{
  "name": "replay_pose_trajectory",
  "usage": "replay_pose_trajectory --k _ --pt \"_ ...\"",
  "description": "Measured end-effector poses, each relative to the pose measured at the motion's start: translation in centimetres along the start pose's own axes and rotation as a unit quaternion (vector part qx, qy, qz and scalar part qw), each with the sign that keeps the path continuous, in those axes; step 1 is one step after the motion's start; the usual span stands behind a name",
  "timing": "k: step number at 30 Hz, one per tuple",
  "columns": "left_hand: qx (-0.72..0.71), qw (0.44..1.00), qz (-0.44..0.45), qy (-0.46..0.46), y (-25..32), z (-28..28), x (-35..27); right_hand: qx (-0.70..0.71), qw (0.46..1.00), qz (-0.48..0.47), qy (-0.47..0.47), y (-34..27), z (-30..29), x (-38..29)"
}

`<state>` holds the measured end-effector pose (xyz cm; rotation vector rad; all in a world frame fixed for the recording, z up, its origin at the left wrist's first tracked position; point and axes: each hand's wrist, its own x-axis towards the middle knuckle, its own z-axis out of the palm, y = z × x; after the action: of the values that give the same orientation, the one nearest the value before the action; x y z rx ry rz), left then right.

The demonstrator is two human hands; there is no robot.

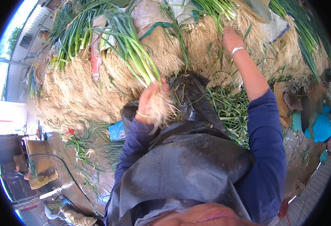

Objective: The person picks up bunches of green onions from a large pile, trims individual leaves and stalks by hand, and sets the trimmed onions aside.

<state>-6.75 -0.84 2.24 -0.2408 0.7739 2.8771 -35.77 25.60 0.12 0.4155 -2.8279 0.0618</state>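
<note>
My left hand (148, 99), with a thin bangle at the wrist, grips a bunch of green onions (138, 56) just above its pale roots. The leaves point up and away from me, and the roots hang over my dark apron (188, 163). Farther out on the right, my right hand (232, 39) reaches into the heap of rooted green onions (202, 45). It touches the heap beside some green stalks (217, 19). Its fingertips are hidden, so I cannot tell whether they are closed on anything.
Sacking (151, 12) lies over part of the heap. Cut green leaves (233, 113) cover the floor at my right, with loose onions (80, 147) at my left. A black cable (69, 169) crosses the floor. A person in bright blue (319, 127) is at the right edge.
</note>
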Motion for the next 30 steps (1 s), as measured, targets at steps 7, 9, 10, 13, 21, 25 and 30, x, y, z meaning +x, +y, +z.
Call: replay_pose_trajectory --k 7,9,10,13,21,25,30 --pt "0.054 0.992 -0.110 -0.015 -3.5 0.1 0.5 0.648 0.723 -0.010 -0.240 -9.9 -3.8 -16.8" --pt "0.108 0.991 -0.080 -0.007 -4.7 -2.0 0.5 0.578 0.781 -0.053 -0.232 -11.1 -1.6 -18.6" --pt "0.169 0.980 -0.068 0.076 -5.2 -1.8 0.4 0.569 0.794 -0.047 -0.210 -11.7 -2.1 -17.8" --pt "0.198 0.972 -0.058 0.110 -5.6 -1.6 0.1 0.637 0.715 0.084 -0.277 -11.8 -1.3 -14.0" --pt "0.142 0.987 -0.024 0.068 -5.4 -0.8 -0.1 0.504 0.844 -0.106 -0.150 -12.7 -2.3 -15.2" --pt "0.152 0.983 0.024 0.101 -4.8 -0.8 -0.6 0.669 0.594 -0.023 -0.447 -6.8 -2.1 -21.3" --pt "0.101 0.993 -0.019 0.053 -4.7 -1.6 -0.6 0.006 0.839 -0.184 -0.512 7.1 10.9 -27.2"
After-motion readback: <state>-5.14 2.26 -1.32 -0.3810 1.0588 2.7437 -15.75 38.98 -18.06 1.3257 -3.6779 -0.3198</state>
